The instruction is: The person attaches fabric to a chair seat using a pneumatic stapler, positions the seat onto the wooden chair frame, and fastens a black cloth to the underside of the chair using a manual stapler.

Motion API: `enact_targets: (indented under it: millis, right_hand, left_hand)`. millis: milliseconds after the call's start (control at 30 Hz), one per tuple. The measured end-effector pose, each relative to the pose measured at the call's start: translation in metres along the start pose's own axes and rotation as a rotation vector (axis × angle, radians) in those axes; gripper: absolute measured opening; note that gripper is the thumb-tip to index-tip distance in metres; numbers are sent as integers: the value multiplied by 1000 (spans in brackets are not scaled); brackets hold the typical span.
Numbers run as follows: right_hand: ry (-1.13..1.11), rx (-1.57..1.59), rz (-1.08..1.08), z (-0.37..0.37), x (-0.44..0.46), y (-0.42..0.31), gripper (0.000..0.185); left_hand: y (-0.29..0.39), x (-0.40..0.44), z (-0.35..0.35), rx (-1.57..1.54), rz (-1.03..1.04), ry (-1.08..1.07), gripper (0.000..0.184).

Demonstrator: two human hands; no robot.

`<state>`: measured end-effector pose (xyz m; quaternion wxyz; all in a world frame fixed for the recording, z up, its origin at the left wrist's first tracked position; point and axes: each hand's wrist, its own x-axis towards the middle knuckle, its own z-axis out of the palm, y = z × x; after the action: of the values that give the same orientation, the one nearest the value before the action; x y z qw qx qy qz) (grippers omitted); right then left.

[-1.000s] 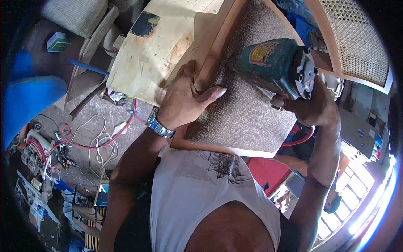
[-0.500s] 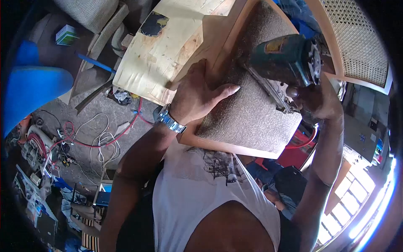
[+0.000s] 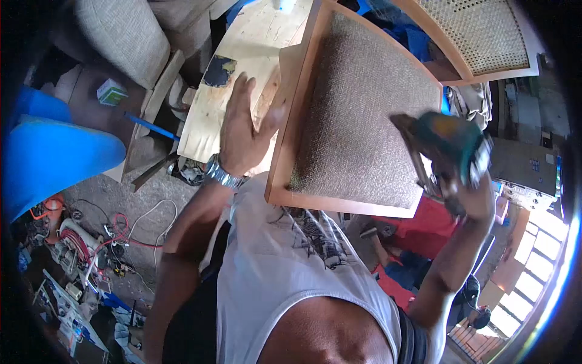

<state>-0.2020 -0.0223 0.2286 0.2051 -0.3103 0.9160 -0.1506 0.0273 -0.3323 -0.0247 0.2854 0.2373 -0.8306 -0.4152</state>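
A wood-framed panel (image 3: 370, 115) covered in brown woven fabric lies before me, its near edge close to my white shirt. Over a pale wooden board (image 3: 251, 45), just left of the frame, my left hand (image 3: 242, 133) is raised with its fingers apart and nothing in it. My right hand (image 3: 464, 191) grips a green power tool (image 3: 448, 142), blurred by motion, at the panel's right edge. A long metal part of the tool points toward the fabric. Part of my right hand's fingers is hidden behind the tool.
At upper right is a wooden frame with cane webbing (image 3: 479, 33). Grey upholstered pieces (image 3: 124, 39) and a blue rounded object (image 3: 66, 155) are on the left. Cables (image 3: 154, 212) lie on the floor. Another person's legs (image 3: 397, 267) show beyond my shirt.
My left hand has come off the panel's frame and moved left, fingers spread. The tool in my right hand has moved down and right, away from the panel's middle. More fabric shows.
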Motion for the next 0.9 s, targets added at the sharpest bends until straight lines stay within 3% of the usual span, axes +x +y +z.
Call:
enact_targets:
  millis: [33,100,167,233,333,400,500,567,600,667,700,767,833,900]
  right_hand:
    - [75,-30,87,-7,-34,23,78]
    - [236,109,222,-8,-105,60,83]
    - [332,438,331,15,-161,95,70]
    - [379,641,371,46,-188,76,54]
    - [450,663,521,88,-223,73,27]
    - [436,663,700,114,-259,86,23]
    - [421,743,858,150,-294,109,22]
    - [437,666,973,203,-334,160,22]
    - [370,749,967,208,-333,163,22]
    - [331,828,933,221,-332,170,23]
    - [343,841,921,223,-325,168,23]
    - [305,937,939,242,-326,187,24]
    - [238,1014,948,244,-335,227,24]
    - [362,1005,800,239,-335,243,23]
  left_hand:
    - [17,6,-19,184,183,-54,80]
    - [50,4,-26,201,491,-398,77]
    - [67,-9,-3,225,590,-627,76]
    - [84,-3,18,288,1060,-1082,76]
    - [85,64,46,161,975,-828,66]
    - [71,134,84,440,988,-466,66]
    - [40,241,131,646,726,-334,69]
    - [28,279,159,684,457,-386,72]
    - [36,284,171,707,461,-387,72]
    - [54,284,181,777,194,-547,78]
    - [60,267,182,810,189,-538,78]
    - [63,209,174,802,534,-260,84]
    - [104,121,163,852,695,-326,90]
    - [133,39,142,773,778,-471,94]
